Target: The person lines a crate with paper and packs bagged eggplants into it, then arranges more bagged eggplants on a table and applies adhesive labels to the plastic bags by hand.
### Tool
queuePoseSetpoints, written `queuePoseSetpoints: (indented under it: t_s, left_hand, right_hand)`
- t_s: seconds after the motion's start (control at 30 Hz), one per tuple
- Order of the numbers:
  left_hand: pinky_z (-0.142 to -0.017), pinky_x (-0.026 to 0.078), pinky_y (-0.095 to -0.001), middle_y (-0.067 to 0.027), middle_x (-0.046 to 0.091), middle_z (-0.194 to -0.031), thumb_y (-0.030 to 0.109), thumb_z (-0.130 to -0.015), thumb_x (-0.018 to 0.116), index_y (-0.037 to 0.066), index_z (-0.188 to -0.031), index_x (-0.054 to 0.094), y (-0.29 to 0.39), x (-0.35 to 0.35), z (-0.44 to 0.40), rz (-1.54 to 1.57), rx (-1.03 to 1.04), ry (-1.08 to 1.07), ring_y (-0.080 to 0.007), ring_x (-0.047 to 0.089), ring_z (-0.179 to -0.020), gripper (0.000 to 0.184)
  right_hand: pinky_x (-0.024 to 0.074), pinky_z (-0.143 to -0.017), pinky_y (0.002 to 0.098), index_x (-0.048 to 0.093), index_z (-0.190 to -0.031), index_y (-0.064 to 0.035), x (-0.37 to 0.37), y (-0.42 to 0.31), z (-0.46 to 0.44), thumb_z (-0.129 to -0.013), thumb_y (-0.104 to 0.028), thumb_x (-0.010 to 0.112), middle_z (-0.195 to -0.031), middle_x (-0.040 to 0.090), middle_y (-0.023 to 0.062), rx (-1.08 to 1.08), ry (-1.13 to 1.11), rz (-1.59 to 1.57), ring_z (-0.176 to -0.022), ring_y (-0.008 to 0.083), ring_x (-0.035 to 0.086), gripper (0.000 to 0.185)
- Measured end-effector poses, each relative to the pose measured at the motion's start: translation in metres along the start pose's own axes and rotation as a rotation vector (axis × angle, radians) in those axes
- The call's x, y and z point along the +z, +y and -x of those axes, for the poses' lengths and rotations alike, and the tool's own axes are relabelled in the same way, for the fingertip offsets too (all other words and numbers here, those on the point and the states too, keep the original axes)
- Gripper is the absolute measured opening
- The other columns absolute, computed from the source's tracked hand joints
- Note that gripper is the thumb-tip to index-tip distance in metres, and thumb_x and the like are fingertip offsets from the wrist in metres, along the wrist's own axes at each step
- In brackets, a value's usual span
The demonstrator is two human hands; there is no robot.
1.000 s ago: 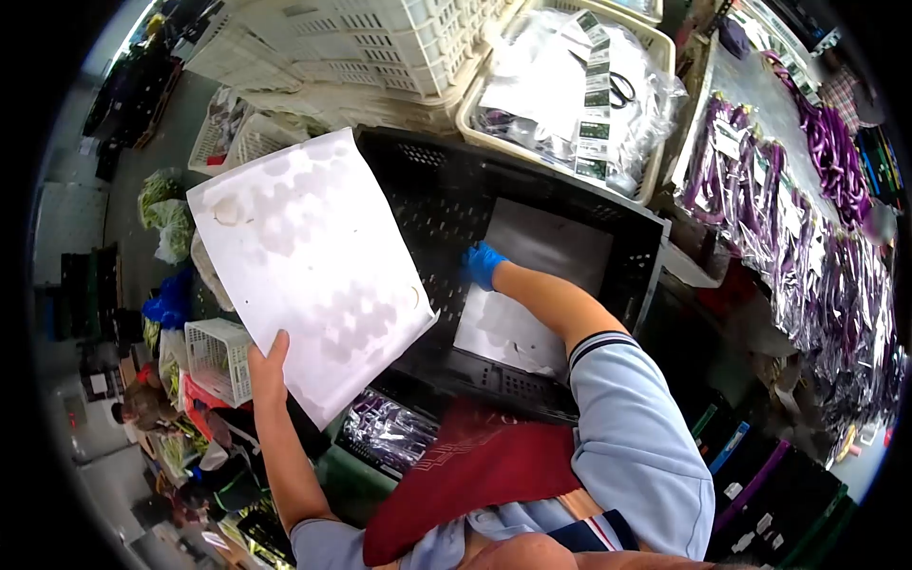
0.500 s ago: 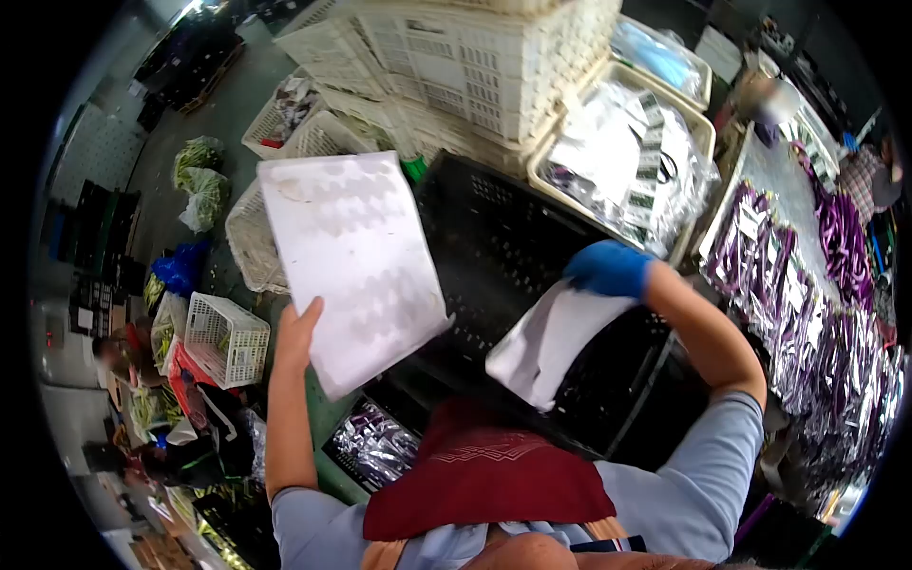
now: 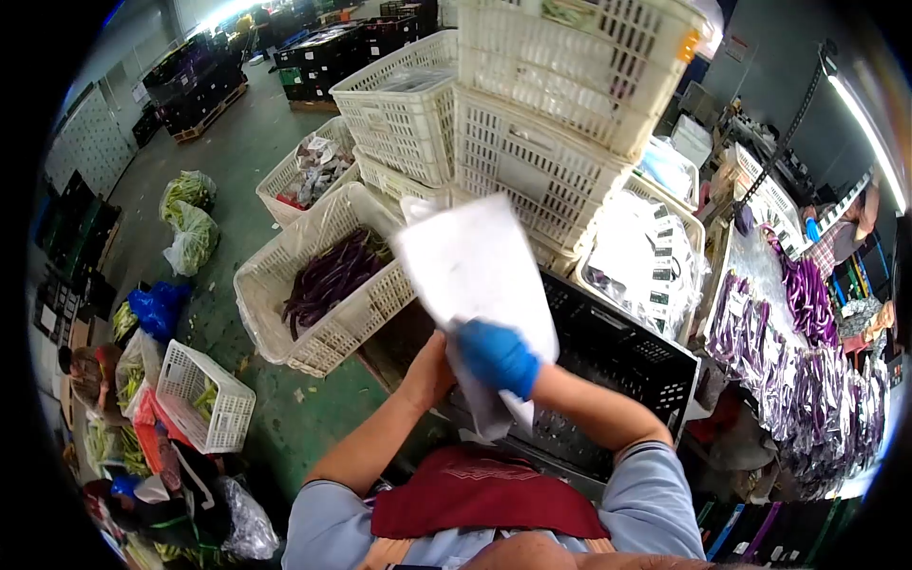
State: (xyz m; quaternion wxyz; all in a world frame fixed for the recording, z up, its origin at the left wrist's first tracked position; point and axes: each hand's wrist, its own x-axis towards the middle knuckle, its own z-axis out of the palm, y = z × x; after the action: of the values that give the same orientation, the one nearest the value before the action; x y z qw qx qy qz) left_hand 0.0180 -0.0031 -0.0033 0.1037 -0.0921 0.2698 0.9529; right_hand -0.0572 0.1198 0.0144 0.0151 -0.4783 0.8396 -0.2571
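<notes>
In front of my apron, over a black plastic crate (image 3: 616,356), both my hands hold white sheets (image 3: 480,261); whether paper or thin foam, I cannot make out. My left hand (image 3: 432,372), bare, is closed on the sheets' left edge, its fingers partly hidden behind them. Across the lower part of the sheets lies my right hand (image 3: 499,359) in a blue glove, closed round them and a little blurred. The sheets stand tilted up, with a loose end hanging below the glove.
A white crate of eggplants (image 3: 337,275) stands just left of the sheets. Stacked white crates (image 3: 541,171) rise ahead. To the right, a tub of plastic bags (image 3: 646,256) adjoins a table with many bagged eggplants (image 3: 798,370). Another person (image 3: 841,228) is beyond it.
My right hand has come up out of the black crate with its sheet and met my left hand. The two white sheets, apart before, are now together. My view has tilted up.
</notes>
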Motion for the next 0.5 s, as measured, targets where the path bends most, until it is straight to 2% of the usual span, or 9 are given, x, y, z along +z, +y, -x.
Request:
queuePoseSetpoints:
  t_s: [0.03,0.07,0.13,0.17,0.2,0.27,0.33,0.4,0.5]
  left_hand:
    - [-0.087,0.039,-0.0364,-0.0071,0.05,-0.11,0.04,-0.083,0.053,0.007,-0.118,0.041,0.008,-0.017,0.006,-0.081,0.073,-0.001,-0.0191,0.048,-0.101,0.049]
    - [-0.084,0.041,-0.0356,-0.0086,0.052,-0.105,0.041,-0.08,0.057,0.006,-0.113,0.044,0.022,-0.021,0.014,-0.119,0.054,0.043,-0.0205,0.051,-0.095,0.05]
    - [-0.079,0.044,-0.0347,-0.0101,0.055,-0.099,0.033,-0.08,0.058,0.003,-0.11,0.047,0.047,-0.05,0.016,-0.203,-0.03,0.402,-0.0213,0.054,-0.089,0.043]
    - [-0.075,0.046,-0.0342,-0.0106,0.056,-0.094,0.024,-0.08,0.057,0.002,-0.108,0.048,0.057,-0.073,0.019,-0.197,0.056,0.43,-0.0216,0.056,-0.085,0.037]
    - [-0.074,0.046,-0.0346,-0.0112,0.056,-0.097,0.02,-0.08,0.056,0.001,-0.109,0.047,0.072,-0.074,0.027,-0.228,0.163,0.457,-0.0217,0.056,-0.087,0.036]
    - [-0.074,0.046,-0.0342,-0.0111,0.056,-0.099,0.019,-0.081,0.055,0.001,-0.11,0.047,0.121,-0.069,0.052,-0.381,0.252,0.594,-0.0209,0.056,-0.086,0.035]
    - [-0.075,0.046,-0.0335,-0.0108,0.055,-0.1,0.019,-0.081,0.054,0.0,-0.111,0.046,0.172,-0.06,0.074,-0.411,0.439,0.543,-0.0205,0.056,-0.087,0.036]
    - [-0.076,0.046,-0.0332,-0.0107,0.055,-0.1,0.019,-0.082,0.054,-0.001,-0.111,0.046,0.217,-0.056,0.077,-0.434,0.662,0.585,-0.0206,0.056,-0.087,0.036]
    - [-0.076,0.046,-0.0337,-0.0101,0.055,-0.1,0.019,-0.082,0.054,-0.001,-0.111,0.047,0.302,-0.098,0.051,-0.474,0.81,0.539,-0.0209,0.055,-0.088,0.035]
  right_hand:
    - [0.0466,-0.057,0.0416,0.053,-0.089,-0.002,0.013,-0.025,-0.014,-0.075,-0.016,0.051,-0.077,0.057,0.0176,0.088,-0.051,-0.055,-0.069,0.0335,0.057,0.02]
    - [0.0463,-0.058,0.0427,0.052,-0.089,-0.0012,0.024,-0.045,-0.022,-0.075,-0.018,0.052,-0.076,0.056,0.0179,0.175,-0.101,-0.11,-0.07,0.0333,0.057,0.022]
    - [0.0457,-0.063,0.0427,0.052,-0.087,-0.0014,0.061,-0.05,-0.042,-0.075,-0.017,0.051,-0.082,0.056,0.0182,-0.251,-0.098,-0.048,-0.079,0.0335,0.056,0.02]
    - [0.0453,-0.073,0.0404,0.053,-0.096,-0.0013,0.058,-0.058,-0.041,-0.075,-0.015,0.053,-0.095,0.055,0.0185,-0.13,-0.091,-0.199,-0.092,0.0345,0.052,0.025]
    - [0.0448,-0.076,0.0391,0.052,-0.1,-0.0017,0.047,-0.066,-0.044,-0.075,-0.014,0.054,-0.099,0.054,0.0182,-0.172,-0.055,-0.293,-0.095,0.0339,0.051,0.027]
    - [0.044,-0.081,0.0363,0.051,-0.108,-0.0025,0.024,-0.07,-0.047,-0.076,-0.01,0.056,-0.107,0.052,0.0176,-0.247,0.024,-0.491,-0.1,0.0328,0.049,0.033]
    - [0.0425,-0.084,0.0334,0.05,-0.113,-0.004,-0.015,-0.072,-0.046,-0.076,-0.004,0.057,-0.108,0.053,0.0165,-0.155,0.036,-0.603,-0.101,0.0303,0.051,0.038]
    - [0.0437,-0.081,0.0319,0.054,-0.108,-0.0033,-0.025,-0.059,-0.035,-0.076,0.0,0.056,-0.104,0.056,0.0147,-0.045,0.178,-0.53,-0.096,0.0279,0.054,0.032]
    - [0.0468,-0.073,0.0315,0.057,-0.101,-0.0038,-0.023,-0.029,-0.009,-0.076,0.001,0.055,-0.094,0.059,0.0131,0.17,0.332,-0.451,-0.084,0.0279,0.058,0.026]
